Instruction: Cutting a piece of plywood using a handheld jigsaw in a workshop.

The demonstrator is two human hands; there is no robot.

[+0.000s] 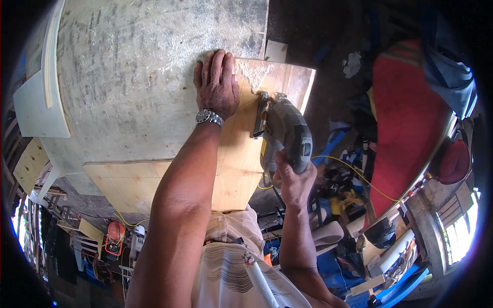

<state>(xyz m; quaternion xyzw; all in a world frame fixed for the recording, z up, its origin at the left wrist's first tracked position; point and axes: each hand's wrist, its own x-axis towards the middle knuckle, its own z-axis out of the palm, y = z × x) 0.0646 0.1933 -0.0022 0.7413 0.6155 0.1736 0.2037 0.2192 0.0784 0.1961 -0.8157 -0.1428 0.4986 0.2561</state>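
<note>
My right hand (297,180) is wrapped round the handle of a grey and black jigsaw (294,127). The saw's metal base plate rests on a light wooden board (239,156), near the right part of it. A cut edge runs down from the saw toward my body. Flat on the board's far edge lies my left hand (217,87), fingers stretched out and pointing away from me. Pale sawdust (254,72) is heaped on the board just beyond the saw. The blade itself is hidden.
Beneath the board is a large worn grey worktable (128,102) strewn with wood shavings. A yellow cord (354,169) trails to the right. Beyond stands a big red panel (400,113) with blue cloth (454,66) over it. Tools and scraps clutter the right-hand floor.
</note>
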